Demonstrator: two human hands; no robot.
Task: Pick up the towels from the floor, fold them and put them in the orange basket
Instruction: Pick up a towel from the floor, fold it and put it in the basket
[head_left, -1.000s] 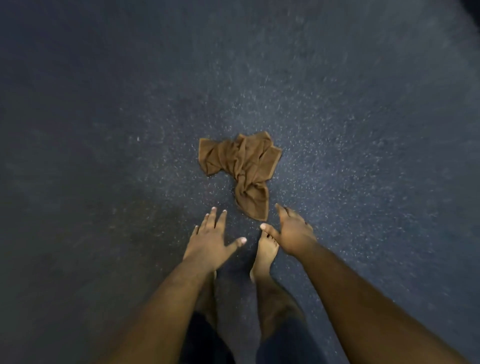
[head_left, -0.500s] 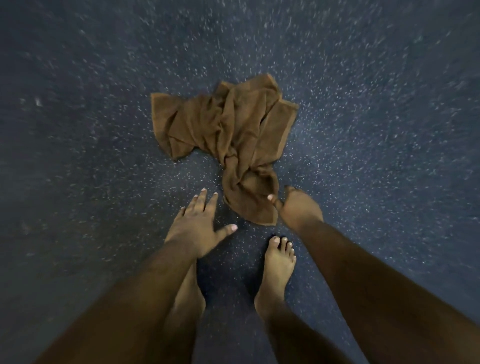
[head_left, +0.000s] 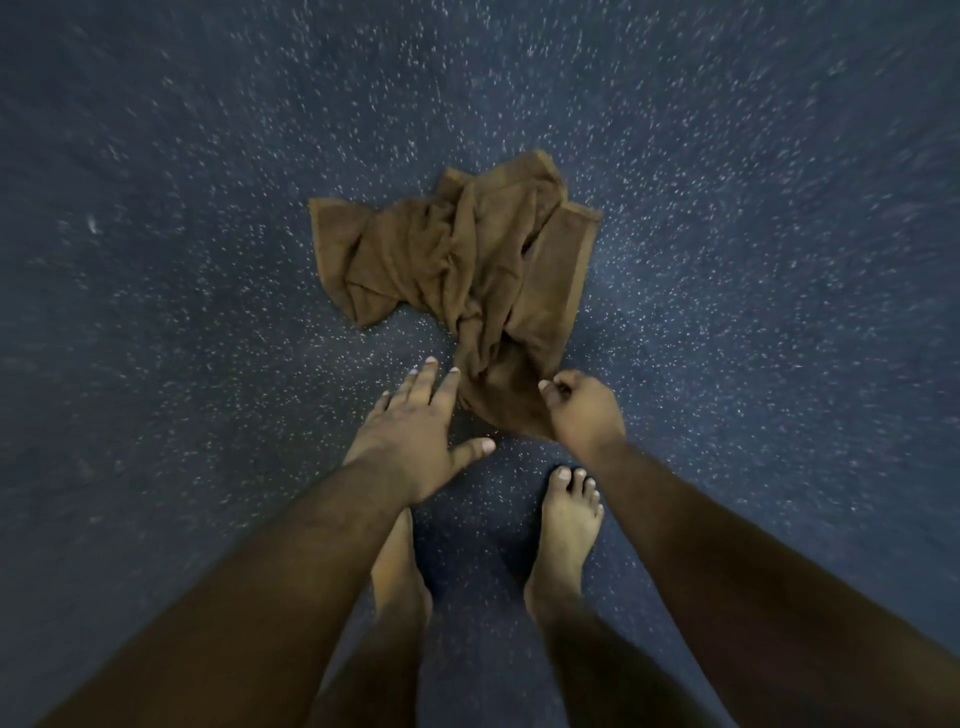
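Right now your right hand (head_left: 584, 410) pinches the near corner of the crumpled brown towel (head_left: 467, 275) (on the floor (head_left: 208, 208)); your left hand (head_left: 415, 431) hovers spread, fingers straight, beside it.

Head view, looking down. Both forearms bare from the frame's lower edge to the wrists; no sleeves, no watch, no bands visible. Left hand (head_left: 415, 441): no rings visible, nails short and pale, catching the light. Right hand (head_left: 584, 410): also unadorned as far as can be seen, one pale nail showing. Feet bare, no shoes or socks; right foot (head_left: 566, 525) shows toes with short pale nails, left foot (head_left: 397, 566) mostly hidden behind the left forearm. Lower legs bare. Lighting dim, motion blur; finer detail unreadable.
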